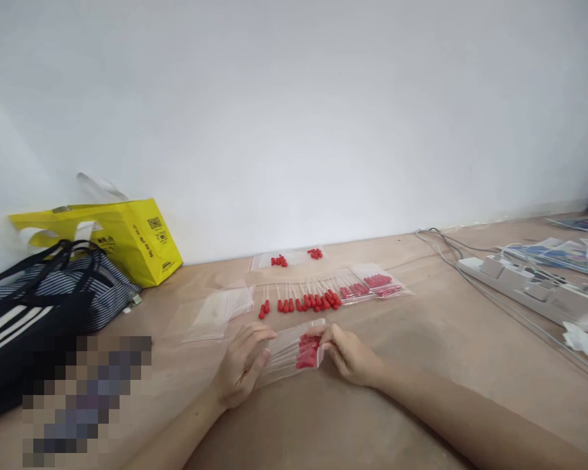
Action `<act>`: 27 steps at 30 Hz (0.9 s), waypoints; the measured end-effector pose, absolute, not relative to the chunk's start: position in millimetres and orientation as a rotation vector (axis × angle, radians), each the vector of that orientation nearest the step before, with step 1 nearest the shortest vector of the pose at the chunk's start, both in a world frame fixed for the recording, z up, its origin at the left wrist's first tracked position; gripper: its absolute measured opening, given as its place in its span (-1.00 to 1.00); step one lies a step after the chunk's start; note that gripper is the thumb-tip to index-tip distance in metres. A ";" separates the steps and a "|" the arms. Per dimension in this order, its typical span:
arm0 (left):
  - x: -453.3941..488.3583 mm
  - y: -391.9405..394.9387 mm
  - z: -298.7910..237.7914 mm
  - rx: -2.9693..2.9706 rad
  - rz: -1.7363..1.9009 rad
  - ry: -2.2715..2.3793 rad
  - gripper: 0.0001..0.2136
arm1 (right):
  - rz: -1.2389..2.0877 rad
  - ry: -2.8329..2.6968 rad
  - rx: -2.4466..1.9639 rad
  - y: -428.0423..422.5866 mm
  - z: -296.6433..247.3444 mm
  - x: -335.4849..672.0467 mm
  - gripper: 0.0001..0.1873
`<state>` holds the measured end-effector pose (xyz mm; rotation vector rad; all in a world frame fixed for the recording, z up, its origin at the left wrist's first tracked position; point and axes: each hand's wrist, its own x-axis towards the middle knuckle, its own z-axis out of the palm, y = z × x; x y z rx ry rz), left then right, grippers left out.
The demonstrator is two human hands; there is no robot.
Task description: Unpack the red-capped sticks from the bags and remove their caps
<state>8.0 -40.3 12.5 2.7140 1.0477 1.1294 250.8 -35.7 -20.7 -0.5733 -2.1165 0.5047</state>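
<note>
A clear zip bag [283, 358] with several red-tipped sticks [308, 352] inside is between my two hands, above the table. My right hand [349, 356] pinches its right end, beside the red tips. At the other end, my left hand [242, 367] curves around the bag, thumb and fingertips on its left part. Just beyond lies a row of loose red-tipped sticks [301, 302], tips toward me. Filled zip bags [378, 281] overlap at the row's right end. To the left, flat zip bags [210, 314] rest on the table.
Near the wall lies clear packaging [296, 260] with two red-tipped clusters. A yellow bag [149, 245], a striped bag [110, 290] and a black bag [24, 343] stand left. On the right are a power strip [526, 287], cables [463, 267], crumpled tissue [585, 343] and printed packets [563, 254].
</note>
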 end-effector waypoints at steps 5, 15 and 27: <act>19.6 -36.9 12.5 2.707 0.649 0.993 -0.54 | 0.456 -2.366 -0.610 -26.2 -19.3 244.7 -0.83; 41.4 -46.8 7.0 2.624 0.512 1.373 -0.56 | 0.466 -2.014 -1.225 -6.3 -24.0 250.9 -0.94; 49.1 -3.8 17.2 2.733 0.437 1.003 -0.70 | 0.659 -2.079 -1.254 -32.3 -9.7 237.4 -0.90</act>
